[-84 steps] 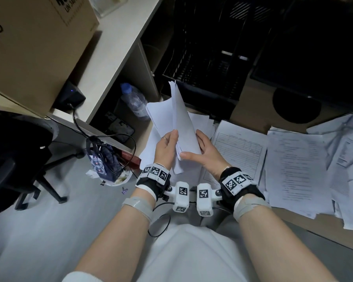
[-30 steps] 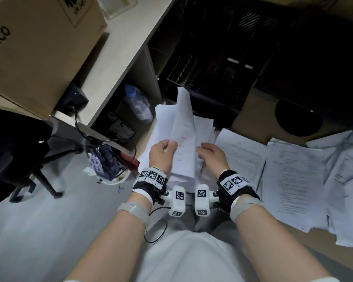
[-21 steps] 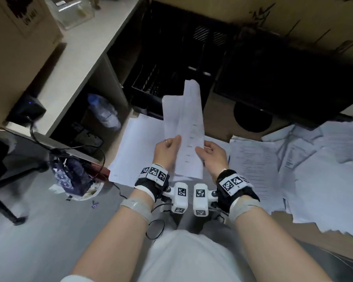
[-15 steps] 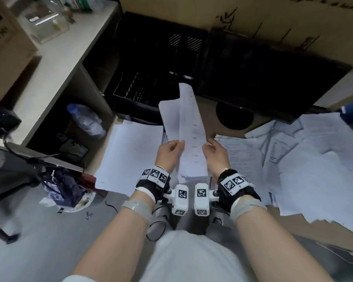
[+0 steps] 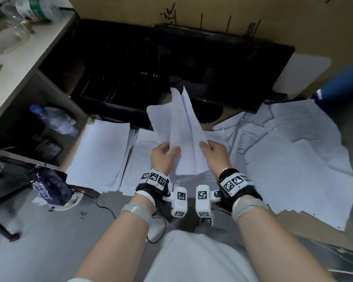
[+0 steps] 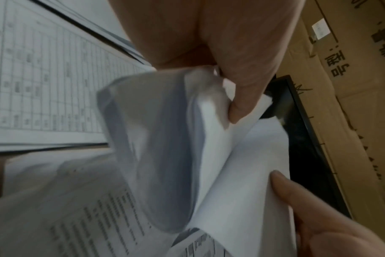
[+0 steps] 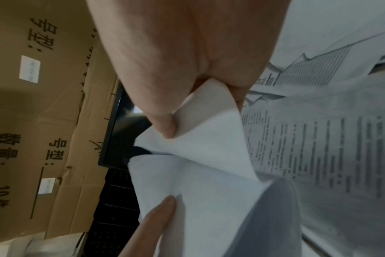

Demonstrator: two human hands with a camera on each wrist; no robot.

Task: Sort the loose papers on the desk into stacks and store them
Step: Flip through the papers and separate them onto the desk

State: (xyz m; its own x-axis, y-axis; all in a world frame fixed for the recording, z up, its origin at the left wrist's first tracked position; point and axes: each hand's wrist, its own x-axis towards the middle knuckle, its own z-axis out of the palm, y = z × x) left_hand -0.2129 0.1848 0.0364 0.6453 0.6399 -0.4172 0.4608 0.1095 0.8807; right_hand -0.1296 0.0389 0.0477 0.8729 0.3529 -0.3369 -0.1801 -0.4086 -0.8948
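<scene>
A bundle of white sheets (image 5: pixel 181 135) stands upright above the desk, bowed along its length. My left hand (image 5: pixel 165 154) pinches its lower left edge (image 6: pixel 211 104) between thumb and fingers. My right hand (image 5: pixel 213 152) pinches the lower right edge (image 7: pixel 207 128) the same way. A squared stack of blank-side-up papers (image 5: pixel 100 153) lies on the desk at the left. A printed form (image 5: pixel 140 157) lies beside that stack. Loose printed sheets (image 5: pixel 293 155) are strewn over the right half of the desk.
A black mesh file tray (image 5: pixel 114 78) stands at the back left of the desk, a dark monitor (image 5: pixel 222 64) behind the bundle. Cardboard boxes (image 5: pixel 212 11) rise behind them. A side shelf (image 5: pixel 22 58) with a plastic bottle (image 5: pixel 53 120) below it stands at the left.
My view has swung right and up, showing more of the scattered sheets. The held bundle stays upright between both hands and has spread a little at its top.
</scene>
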